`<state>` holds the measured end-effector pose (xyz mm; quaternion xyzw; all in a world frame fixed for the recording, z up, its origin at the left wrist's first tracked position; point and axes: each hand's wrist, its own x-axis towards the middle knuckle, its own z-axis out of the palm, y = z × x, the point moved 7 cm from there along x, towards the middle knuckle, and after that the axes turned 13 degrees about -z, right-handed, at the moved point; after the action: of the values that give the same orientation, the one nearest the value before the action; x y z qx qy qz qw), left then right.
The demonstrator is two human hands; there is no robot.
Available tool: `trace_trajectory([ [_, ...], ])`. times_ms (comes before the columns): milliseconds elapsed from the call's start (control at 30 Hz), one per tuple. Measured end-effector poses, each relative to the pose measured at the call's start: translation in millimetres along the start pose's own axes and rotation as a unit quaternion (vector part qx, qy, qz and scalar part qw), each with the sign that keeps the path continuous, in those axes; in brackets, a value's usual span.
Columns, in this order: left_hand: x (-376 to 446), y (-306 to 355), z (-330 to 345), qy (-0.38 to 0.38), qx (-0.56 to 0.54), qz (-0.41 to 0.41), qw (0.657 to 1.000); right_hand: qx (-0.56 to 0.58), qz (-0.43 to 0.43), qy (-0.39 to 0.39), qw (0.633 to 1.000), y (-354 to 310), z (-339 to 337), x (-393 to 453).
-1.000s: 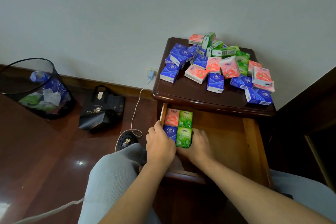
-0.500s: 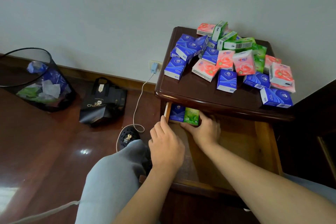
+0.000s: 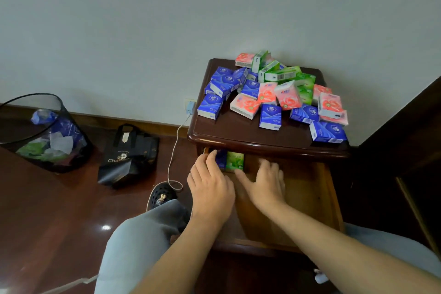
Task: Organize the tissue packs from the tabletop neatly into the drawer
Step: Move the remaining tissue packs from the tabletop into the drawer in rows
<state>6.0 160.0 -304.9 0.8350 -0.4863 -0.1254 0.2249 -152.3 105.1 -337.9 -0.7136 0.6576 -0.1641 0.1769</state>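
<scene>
Dark polished wood fills my view: the nightstand (image 3: 262,136) with its drawer (image 3: 327,193) pulled out toward me. My left hand (image 3: 211,188) sits over the drawer's left edge, fingers loosely curled, the tips touching a blue pack (image 3: 221,159) at the back left corner. I cannot tell whether it grips that pack or just rests against it. My right hand (image 3: 265,184) lies palm-down over the bare drawer floor, fingers spread wide, holding nothing; its thumb points toward a green pack (image 3: 235,161) standing just beside the blue one. Both of those packs sit half under the tabletop's front lip, so only their near parts show.

On top, the pile of packs (image 3: 274,93) is heaped toward the wall: blue ones to the left and front, pink ones in the middle and right, green ones at the back. One blue pack (image 3: 328,132) lies alone near the front right corner.

A bin (image 3: 45,133), a black bag (image 3: 128,157) and a white cable (image 3: 175,148) are on the floor to the left.
</scene>
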Motion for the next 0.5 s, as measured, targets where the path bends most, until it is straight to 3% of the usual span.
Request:
trace_trajectory([
  [100, 4, 36, -11, 0.013, -0.017, 0.033, 0.999, -0.024, -0.123, 0.141, 0.982, 6, -66, -10],
  [200, 4, 68, -16, 0.007, -0.021, 0.058, 0.998, -0.108, -0.124, 0.219, 0.962, 29, -125, 0],
  [300, -2, 94, -18, -0.008, -0.014, 0.094, 0.995, -0.176, -0.020, 0.158, 0.971, 65, -150, 21],
  [400, -10, 113, -15, -0.020, -0.005, 0.133, 0.991, -0.161, 0.009, 0.056, 0.985, 90, -141, 24],
  [500, -12, 120, -12, -0.029, 0.010, 0.149, 0.988, -0.100, -0.005, 0.076, 0.992, 94, -135, 19],
])
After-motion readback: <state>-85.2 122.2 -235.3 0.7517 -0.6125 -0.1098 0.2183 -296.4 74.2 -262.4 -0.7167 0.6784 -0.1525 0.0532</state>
